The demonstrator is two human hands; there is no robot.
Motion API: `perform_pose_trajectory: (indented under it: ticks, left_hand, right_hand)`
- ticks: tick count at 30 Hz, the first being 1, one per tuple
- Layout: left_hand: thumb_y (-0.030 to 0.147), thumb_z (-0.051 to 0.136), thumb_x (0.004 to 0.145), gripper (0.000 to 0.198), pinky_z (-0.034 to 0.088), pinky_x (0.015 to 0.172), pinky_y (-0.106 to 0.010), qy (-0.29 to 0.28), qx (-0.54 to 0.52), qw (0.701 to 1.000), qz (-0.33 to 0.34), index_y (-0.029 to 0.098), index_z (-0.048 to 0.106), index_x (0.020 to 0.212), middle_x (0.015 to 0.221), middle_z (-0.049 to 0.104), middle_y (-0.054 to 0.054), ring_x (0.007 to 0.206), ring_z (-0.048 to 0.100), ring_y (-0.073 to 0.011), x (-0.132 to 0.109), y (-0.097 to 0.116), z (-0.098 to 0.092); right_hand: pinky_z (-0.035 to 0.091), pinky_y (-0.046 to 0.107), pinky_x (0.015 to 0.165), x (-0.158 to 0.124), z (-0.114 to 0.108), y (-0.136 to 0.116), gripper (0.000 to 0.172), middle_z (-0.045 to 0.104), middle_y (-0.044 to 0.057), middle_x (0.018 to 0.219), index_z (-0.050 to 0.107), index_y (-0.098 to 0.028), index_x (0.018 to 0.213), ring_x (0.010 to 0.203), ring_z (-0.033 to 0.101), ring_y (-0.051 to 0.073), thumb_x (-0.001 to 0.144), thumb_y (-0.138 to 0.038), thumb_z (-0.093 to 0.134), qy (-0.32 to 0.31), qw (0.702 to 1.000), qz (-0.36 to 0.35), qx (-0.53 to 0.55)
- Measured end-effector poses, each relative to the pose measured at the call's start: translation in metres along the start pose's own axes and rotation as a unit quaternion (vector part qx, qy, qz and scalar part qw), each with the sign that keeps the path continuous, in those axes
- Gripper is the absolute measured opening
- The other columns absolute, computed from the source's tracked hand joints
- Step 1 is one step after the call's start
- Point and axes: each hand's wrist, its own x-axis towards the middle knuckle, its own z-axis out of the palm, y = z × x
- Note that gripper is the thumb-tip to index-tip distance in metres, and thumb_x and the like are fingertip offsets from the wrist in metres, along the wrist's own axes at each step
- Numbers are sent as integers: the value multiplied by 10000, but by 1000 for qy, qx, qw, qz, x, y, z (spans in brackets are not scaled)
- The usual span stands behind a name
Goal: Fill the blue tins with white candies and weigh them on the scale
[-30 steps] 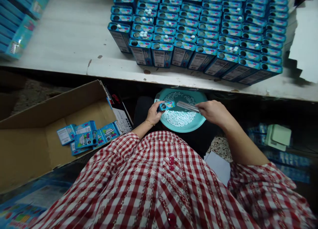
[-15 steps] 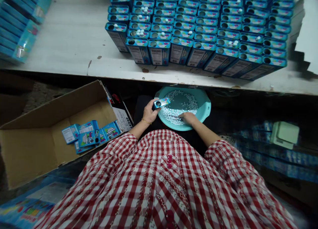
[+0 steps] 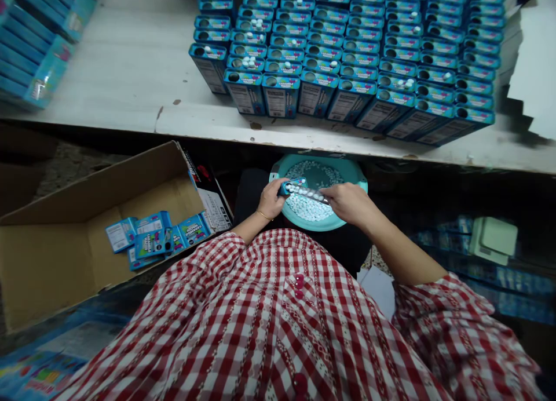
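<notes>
My left hand (image 3: 271, 199) grips a small blue candy box (image 3: 284, 188) above the left side of a turquoise basin (image 3: 362, 181). My right hand (image 3: 347, 201) is closed on the end of a narrow scoop (image 3: 325, 200), which carries a row of white candies. The scoop's far tip reaches the top of the box, and white candies lie there by the opening. Loose white candies (image 3: 310, 210) cover much of the basin floor beneath both hands. Part of the box is hidden behind my left fingers.
Rows of upright blue boxes (image 3: 282, 94) stand on the white table (image 3: 130, 88) ahead, some with candies on top. An open carton (image 3: 52, 256) at left holds several blue boxes (image 3: 150, 244). A pale green device (image 3: 495, 239) sits at right, near more blue packs.
My right hand has lifted the scoop out of the candies and brought it, loaded, to the box top. The left hand with the box has shifted slightly right and down.
</notes>
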Motion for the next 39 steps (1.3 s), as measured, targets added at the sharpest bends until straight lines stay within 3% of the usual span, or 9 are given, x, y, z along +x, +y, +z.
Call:
perform_pose_trajectory:
  ticks: [4, 9, 14, 19, 22, 27, 29, 34, 39]
  left_hand:
    - [153, 533, 702, 419, 421, 955, -394, 0, 10, 1000, 9, 191, 568, 1118, 1115, 627, -73, 1055, 562, -239, -1, 3, -1]
    - [176, 550, 709, 401, 415, 955, -409, 5, 18, 1000, -9, 195, 566, 1109, 1119, 629, -76, 1050, 566, -248, 0, 2, -9]
    - [122, 495, 705, 431, 329, 1028, -450, -9, 75, 997, 21, 192, 547, 1127, 1168, 616, -81, 1103, 547, -234, 0, 13, -29]
    - [68, 446, 688, 474, 282, 1058, -437, -5, 133, 989, 62, 183, 533, 1140, 1185, 612, -78, 1135, 535, -194, 7, 33, -80]
    - [66, 448, 688, 473, 285, 1054, -431, 11, 134, 987, 91, 185, 539, 1137, 1183, 611, -89, 1136, 535, -191, 16, 47, -108]
    - [44, 447, 687, 481, 243, 1063, -482, -87, 148, 972, 158, 207, 573, 1121, 1158, 627, -78, 1127, 539, -209, 30, 63, -107]
    - [41, 460, 690, 466, 257, 1053, -488, -92, 135, 974, 155, 204, 580, 1110, 1143, 633, -82, 1112, 547, -217, 35, 63, -102]
    - [190, 606, 727, 350, 419, 940, -371, 84, -14, 994, 67, 177, 568, 1075, 1089, 624, -87, 1019, 577, -202, 53, 40, -130]
    - [296, 699, 652, 463, 471, 867, -325, 238, -130, 962, -35, 165, 541, 1067, 987, 637, -46, 906, 599, -174, 99, -9, -179]
  right_hand:
    - [435, 272, 699, 2, -8, -12, 396, 705, 78, 967, 659, -270, 1093, 845, 645, 205, 796, -141, 431, -11, 998, 19, -60]
    - [437, 246, 709, -7, 1, 24, 355, 714, 32, 979, 688, -289, 1050, 888, 641, 193, 823, -205, 428, 14, 999, 11, 41]
    - [449, 207, 688, -3, 42, 66, 341, 728, 28, 864, 689, -228, 1071, 800, 649, 159, 841, -246, 438, 20, 985, 15, 170]
    - [458, 253, 748, 22, 90, 79, 369, 708, 92, 998, 673, -234, 1114, 915, 645, 211, 827, -197, 444, 6, 993, 102, 62]
    - [458, 268, 775, 39, 108, 81, 382, 703, 87, 1022, 665, -244, 1129, 953, 642, 226, 842, -184, 419, -6, 994, 93, 66]
    - [461, 285, 787, 53, 127, 89, 362, 695, 95, 1049, 680, -220, 1105, 984, 638, 246, 851, -192, 424, -6, 991, 97, 96]
    - [461, 278, 793, 52, 132, 95, 360, 695, 96, 1047, 686, -212, 1094, 990, 637, 240, 842, -181, 432, -1, 989, 110, 99]
    - [458, 287, 831, 48, 140, 107, 378, 689, 95, 1067, 673, -189, 1117, 1036, 620, 239, 842, -194, 415, 3, 986, 100, 133]
    - [460, 332, 849, 48, 145, 104, 410, 691, 94, 1058, 666, -161, 1126, 1030, 621, 261, 826, -216, 392, 4, 983, 93, 162]
